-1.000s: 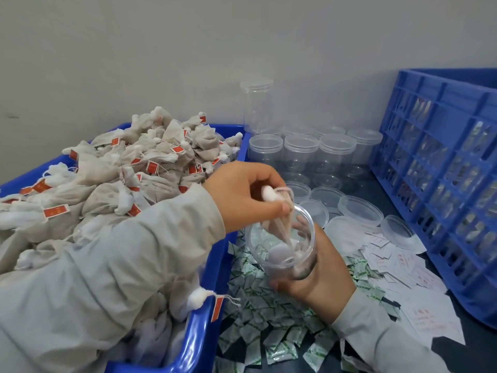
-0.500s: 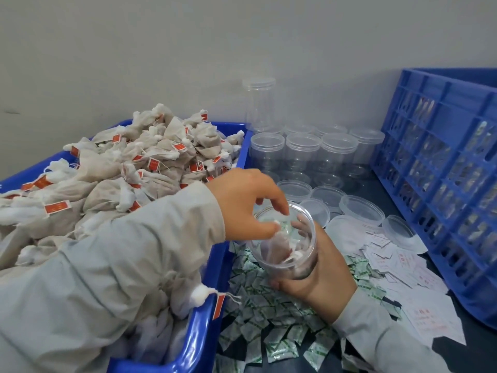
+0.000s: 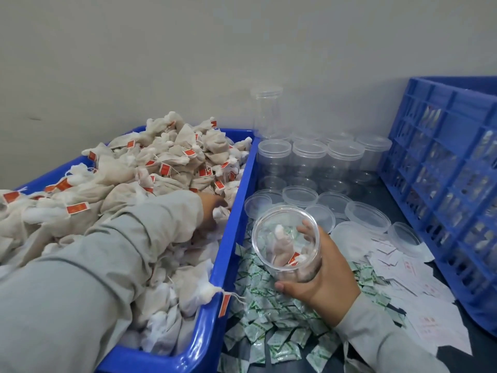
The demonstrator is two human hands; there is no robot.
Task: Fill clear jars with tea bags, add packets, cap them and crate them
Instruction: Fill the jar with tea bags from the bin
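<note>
Above the green-and-white packets [image 3: 271,329] on the table, the right hand [image 3: 326,281] grips a clear, uncapped jar [image 3: 286,243] (a few tea bags inside); the left hand [image 3: 212,211] digs into the blue tub [image 3: 228,254], its grasp hidden

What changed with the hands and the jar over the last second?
The left hand let go of the tea bag it was pushing into the jar, swung left and now reaches into the tea bag pile in the blue tub. The right hand keeps holding the jar.
</note>
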